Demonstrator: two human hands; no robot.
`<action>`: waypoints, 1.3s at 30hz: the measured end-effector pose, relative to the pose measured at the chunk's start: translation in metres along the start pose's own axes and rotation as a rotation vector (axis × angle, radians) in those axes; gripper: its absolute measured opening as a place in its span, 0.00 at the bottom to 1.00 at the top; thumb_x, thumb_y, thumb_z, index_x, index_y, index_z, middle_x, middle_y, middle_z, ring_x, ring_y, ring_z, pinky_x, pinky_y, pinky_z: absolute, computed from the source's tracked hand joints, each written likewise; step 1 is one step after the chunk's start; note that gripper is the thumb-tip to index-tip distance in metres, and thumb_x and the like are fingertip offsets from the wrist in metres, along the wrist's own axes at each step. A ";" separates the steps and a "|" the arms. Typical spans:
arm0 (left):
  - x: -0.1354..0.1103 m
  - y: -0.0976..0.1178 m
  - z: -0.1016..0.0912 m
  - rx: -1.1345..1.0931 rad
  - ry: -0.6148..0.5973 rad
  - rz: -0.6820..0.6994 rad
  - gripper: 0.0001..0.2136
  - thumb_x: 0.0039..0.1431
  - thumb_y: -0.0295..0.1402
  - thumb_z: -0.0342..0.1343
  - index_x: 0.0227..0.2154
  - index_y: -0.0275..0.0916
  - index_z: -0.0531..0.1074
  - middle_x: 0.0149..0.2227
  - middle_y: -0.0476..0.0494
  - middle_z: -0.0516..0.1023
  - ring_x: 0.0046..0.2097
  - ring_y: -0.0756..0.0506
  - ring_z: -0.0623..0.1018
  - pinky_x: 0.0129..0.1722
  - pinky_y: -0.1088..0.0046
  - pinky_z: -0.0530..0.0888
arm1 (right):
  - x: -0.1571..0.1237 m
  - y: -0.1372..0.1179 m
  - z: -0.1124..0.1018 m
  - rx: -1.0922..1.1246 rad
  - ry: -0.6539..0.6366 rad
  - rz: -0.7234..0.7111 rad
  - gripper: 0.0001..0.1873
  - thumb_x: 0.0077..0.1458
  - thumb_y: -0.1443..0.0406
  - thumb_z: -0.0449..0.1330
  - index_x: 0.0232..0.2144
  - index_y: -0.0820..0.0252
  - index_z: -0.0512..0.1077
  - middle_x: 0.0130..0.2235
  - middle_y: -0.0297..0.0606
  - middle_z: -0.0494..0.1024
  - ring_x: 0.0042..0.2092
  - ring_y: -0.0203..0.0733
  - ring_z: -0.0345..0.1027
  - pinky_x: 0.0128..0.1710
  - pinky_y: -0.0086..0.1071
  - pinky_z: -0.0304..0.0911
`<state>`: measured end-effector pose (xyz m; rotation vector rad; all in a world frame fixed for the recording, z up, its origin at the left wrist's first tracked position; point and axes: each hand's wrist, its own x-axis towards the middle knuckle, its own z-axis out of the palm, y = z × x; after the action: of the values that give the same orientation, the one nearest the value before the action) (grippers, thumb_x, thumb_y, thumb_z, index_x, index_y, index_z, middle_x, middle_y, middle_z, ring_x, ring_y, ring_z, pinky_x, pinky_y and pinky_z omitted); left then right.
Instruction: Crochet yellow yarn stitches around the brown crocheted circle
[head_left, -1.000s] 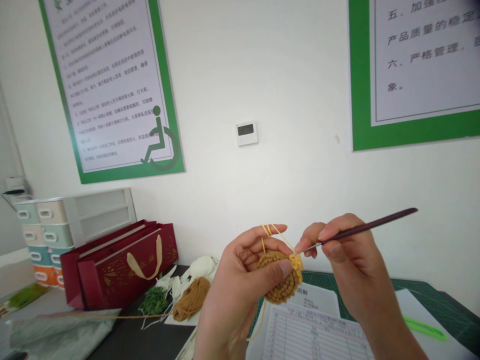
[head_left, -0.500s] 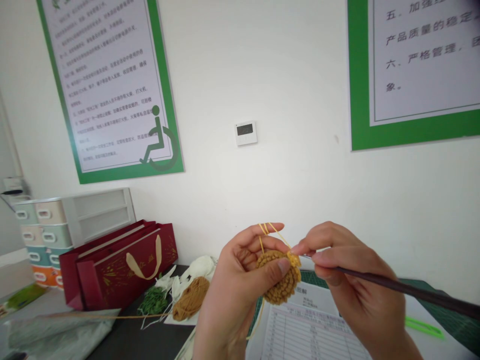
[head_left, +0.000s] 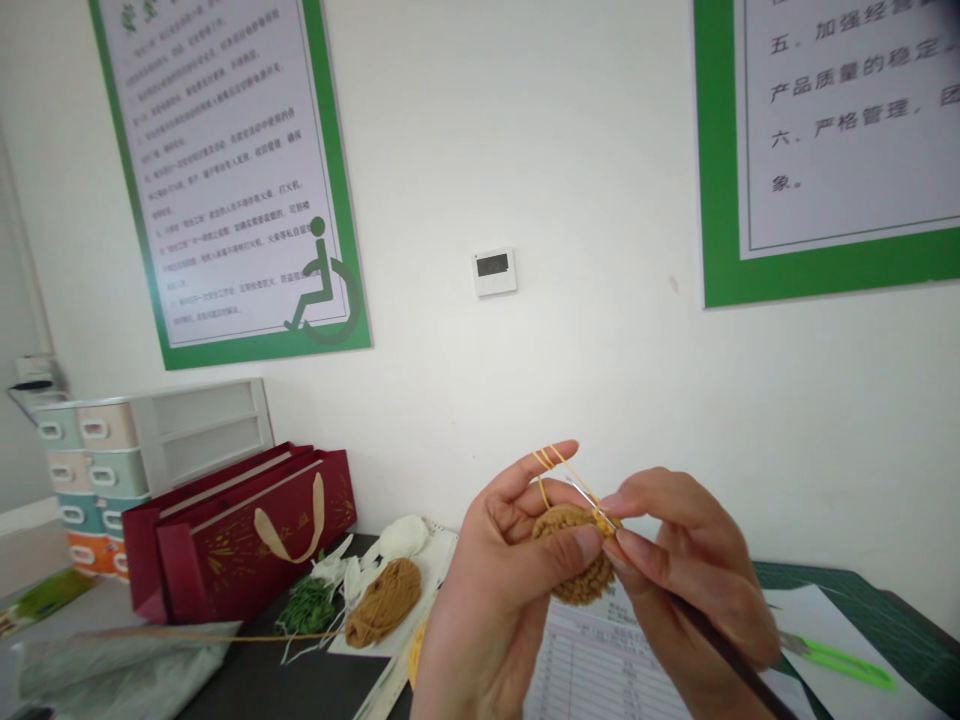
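Clamped between thumb and fingers of the left hand [head_left: 510,570], a round crochet piece [head_left: 577,560] sits at 5 o'clock in the view, yellow yarn [head_left: 555,462] looped over the raised forefinger. Fingers of the right hand [head_left: 682,560] pinch a crochet hook [head_left: 720,640] against the piece's edge (dark handle slanting down and away). A ball of tan yarn [head_left: 384,602] lies at 9 o'clock from the hands, green-handled scissors [head_left: 844,662] at 4 o'clock.
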<state>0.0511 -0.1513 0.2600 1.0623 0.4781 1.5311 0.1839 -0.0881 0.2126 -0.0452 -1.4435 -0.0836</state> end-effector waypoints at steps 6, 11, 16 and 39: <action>-0.002 -0.011 0.016 0.179 0.148 0.147 0.27 0.50 0.26 0.72 0.55 0.39 0.75 0.34 0.44 0.82 0.33 0.50 0.77 0.35 0.76 0.74 | -0.006 -0.004 0.008 -0.310 0.107 -0.087 0.29 0.50 0.81 0.64 0.48 0.45 0.75 0.41 0.36 0.77 0.40 0.45 0.70 0.39 0.45 0.69; -0.004 -0.011 0.020 0.300 0.169 0.252 0.31 0.53 0.29 0.70 0.61 0.45 0.71 0.30 0.49 0.78 0.30 0.50 0.74 0.32 0.75 0.72 | -0.003 -0.009 0.011 -0.136 0.165 0.128 0.18 0.56 0.76 0.61 0.44 0.50 0.73 0.41 0.38 0.75 0.43 0.47 0.70 0.43 0.45 0.65; -0.003 0.000 0.014 0.313 0.194 0.269 0.28 0.51 0.27 0.71 0.56 0.40 0.75 0.31 0.48 0.78 0.30 0.50 0.73 0.29 0.75 0.70 | 0.008 -0.014 0.007 0.070 0.205 0.304 0.06 0.64 0.70 0.59 0.40 0.53 0.73 0.36 0.36 0.74 0.38 0.43 0.70 0.40 0.39 0.63; 0.001 -0.006 0.015 0.141 0.179 0.240 0.15 0.52 0.29 0.71 0.44 0.38 0.82 0.32 0.48 0.78 0.33 0.51 0.78 0.36 0.77 0.72 | 0.013 -0.009 0.016 0.817 0.051 0.932 0.14 0.64 0.57 0.63 0.29 0.55 0.67 0.32 0.30 0.71 0.37 0.36 0.63 0.41 0.30 0.61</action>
<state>0.0671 -0.1521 0.2631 1.1273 0.6059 1.8371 0.1688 -0.0960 0.2274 -0.0392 -1.1926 1.2459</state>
